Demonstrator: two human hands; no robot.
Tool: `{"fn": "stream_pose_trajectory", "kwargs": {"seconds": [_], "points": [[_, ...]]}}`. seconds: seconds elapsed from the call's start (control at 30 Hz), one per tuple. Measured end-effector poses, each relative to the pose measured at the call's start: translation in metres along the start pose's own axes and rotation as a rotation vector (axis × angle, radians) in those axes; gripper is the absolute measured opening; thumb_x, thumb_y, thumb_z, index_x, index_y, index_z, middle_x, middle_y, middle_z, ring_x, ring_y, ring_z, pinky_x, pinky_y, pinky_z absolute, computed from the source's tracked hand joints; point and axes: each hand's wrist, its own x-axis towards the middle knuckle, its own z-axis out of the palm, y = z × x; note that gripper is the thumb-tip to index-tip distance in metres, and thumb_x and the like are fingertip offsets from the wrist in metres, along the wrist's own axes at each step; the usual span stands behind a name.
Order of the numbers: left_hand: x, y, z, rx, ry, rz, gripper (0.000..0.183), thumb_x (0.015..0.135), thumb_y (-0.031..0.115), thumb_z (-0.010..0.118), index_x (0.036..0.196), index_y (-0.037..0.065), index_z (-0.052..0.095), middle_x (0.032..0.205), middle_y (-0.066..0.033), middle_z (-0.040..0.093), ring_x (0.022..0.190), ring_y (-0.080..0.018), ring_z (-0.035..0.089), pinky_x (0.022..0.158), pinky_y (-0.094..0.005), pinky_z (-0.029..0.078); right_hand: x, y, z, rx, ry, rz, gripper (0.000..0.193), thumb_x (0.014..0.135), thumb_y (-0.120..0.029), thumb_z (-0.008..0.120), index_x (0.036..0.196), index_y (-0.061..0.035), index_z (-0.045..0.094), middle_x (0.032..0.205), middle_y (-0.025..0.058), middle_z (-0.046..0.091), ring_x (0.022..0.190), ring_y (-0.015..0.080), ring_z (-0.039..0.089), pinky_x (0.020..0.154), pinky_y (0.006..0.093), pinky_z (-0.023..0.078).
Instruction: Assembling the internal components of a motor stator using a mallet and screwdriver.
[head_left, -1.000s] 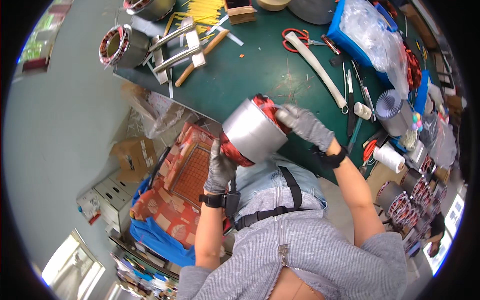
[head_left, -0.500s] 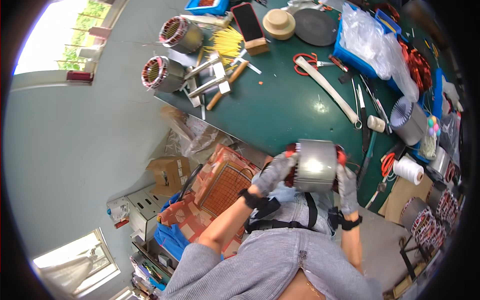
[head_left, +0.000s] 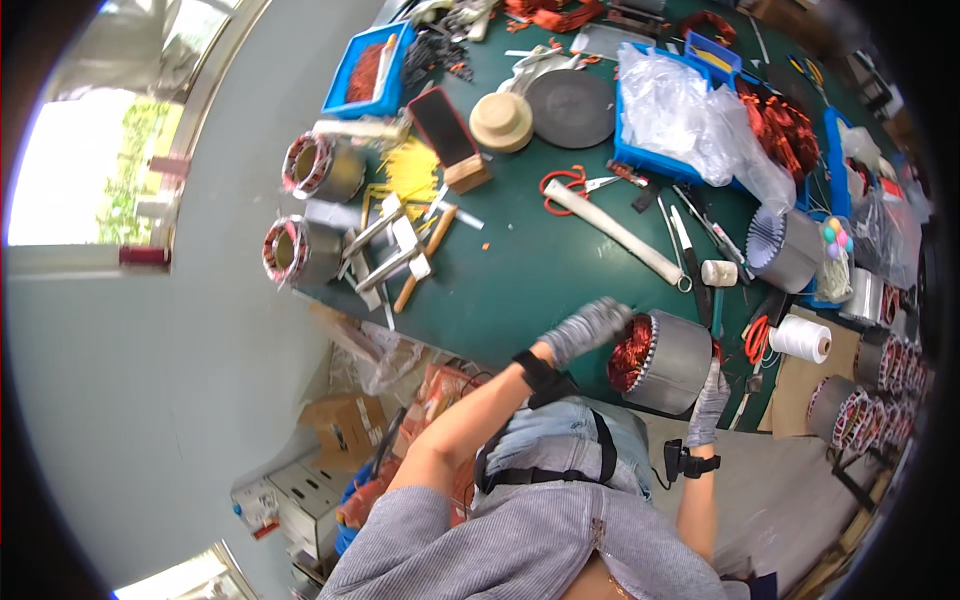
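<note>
A grey motor stator [head_left: 682,365] lies on its side at the near edge of the green workbench. Red-brown copper wire coils [head_left: 631,355] bulge from its left end. My left hand [head_left: 588,330], in a grey glove, is just beside those coils, slightly blurred, its fingers stretched out; whether the fingertips touch the wire is unclear. At the stator's right end, my gloved right hand [head_left: 709,405] holds on from the near side, with part of its fingers hidden behind the rim.
Scissors [head_left: 566,190], a whitish bar [head_left: 620,235] and a white thread spool [head_left: 800,338] lie around the stator. Two wound stators [head_left: 318,250] stand at the left beside a metal fixture [head_left: 390,250]. A blue bin [head_left: 640,158] holds plastic bags farther back.
My left hand has come off the stator's left end and moved up beside the coils. The stator has turned, so its left end now shows, and it sits slightly farther right and lower.
</note>
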Motion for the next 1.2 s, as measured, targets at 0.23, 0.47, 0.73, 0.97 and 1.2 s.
{"fn": "stream_pose_trajectory", "kwargs": {"seconds": [0.23, 0.47, 0.73, 0.97, 1.2], "points": [[0.104, -0.113, -0.114, -1.341, 0.839, -0.698, 0.024, 0.085, 0.017, 0.055, 0.104, 0.003, 0.054, 0.083, -0.0037, 0.054, 0.068, -0.0155, 0.052, 0.064, -0.0294, 0.051, 0.027, -0.016, 0.013, -0.009, 0.172, 0.03, 0.038, 0.092, -0.037, 0.052, 0.086, -0.0011, 0.063, 0.078, -0.0002, 0.059, 0.069, 0.0093, 0.05, 0.065, 0.0267, 0.044], [0.184, -0.197, -0.134, -1.721, 0.953, -0.721, 0.035, 0.085, 0.03, 0.057, 0.114, 0.013, 0.049, 0.106, -0.0036, 0.056, 0.091, -0.0161, 0.051, 0.078, -0.0281, 0.043, 0.022, -0.028, 0.02, -0.009, 0.247, -0.046, 0.032, 0.091, -0.031, 0.054, 0.083, -0.0018, 0.06, 0.074, -0.0011, 0.053, 0.067, 0.0086, 0.044, 0.061, 0.0264, 0.039], [0.187, -0.201, -0.151, -1.986, 0.766, -0.706, 0.052, 0.086, 0.019, 0.06, 0.132, 0.011, 0.039, 0.121, -0.0084, 0.055, 0.107, -0.0211, 0.054, 0.086, -0.0357, 0.046, 0.018, -0.011, 0.018, 0.013, 0.326, -0.046, 0.042, 0.091, -0.033, 0.054, 0.057, -0.0104, 0.043, 0.056, -0.0056, 0.036, 0.055, 0.0066, 0.029, 0.051, 0.0288, 0.024], [0.144, -0.111, -0.172, -1.309, 1.07, -0.677, 0.053, 0.081, 0.002, 0.062, 0.128, 0.01, 0.039, 0.113, -0.0068, 0.057, 0.095, -0.0204, 0.057, 0.078, -0.0337, 0.049, 0.02, -0.006, 0.02, 0.036, 0.287, -0.078, 0.04, 0.091, -0.034, 0.054, 0.06, -0.0099, 0.046, 0.058, -0.0051, 0.039, 0.057, 0.0067, 0.032, 0.052, 0.0275, 0.027], [-0.063, -0.075, -0.097, -0.441, 0.868, -0.225, 0.04, 0.083, -0.004, 0.057, 0.118, 0.008, 0.04, 0.112, -0.008, 0.052, 0.092, -0.0203, 0.057, 0.079, -0.0323, 0.05, 0.011, -0.022, 0.032, 0.056, 0.246, -0.202, 0.034, 0.091, -0.032, 0.055, 0.068, -0.0062, 0.054, 0.065, -0.0053, 0.047, 0.062, 0.0058, 0.037, 0.057, 0.0258, 0.033]]}}
